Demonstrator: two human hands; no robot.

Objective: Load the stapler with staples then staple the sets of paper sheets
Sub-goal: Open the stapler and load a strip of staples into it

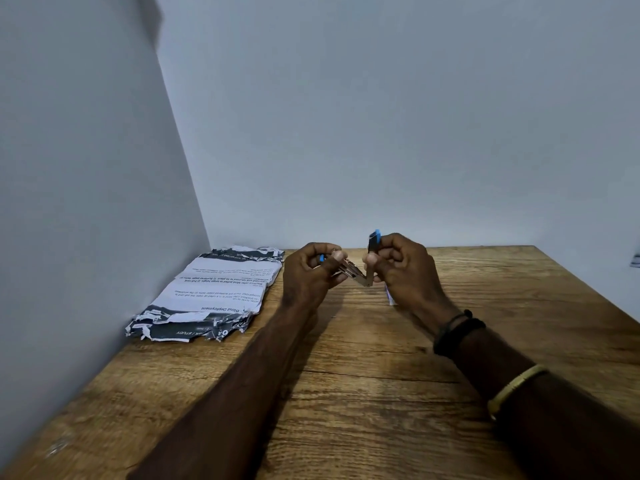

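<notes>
stapler (354, 272) (hinged open) pinched by left hand (307, 276) and right hand (406, 271).

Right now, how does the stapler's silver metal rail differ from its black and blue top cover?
The silver metal rail is bare and shiny; the black and blue top cover is dark with a blue tip. The rail slopes down from the left hand to the hinge; the cover stands almost upright. The left hand grips the rail, the right hand grips the cover. Both join at the hinge between the hands, held above the wooden table.
</notes>
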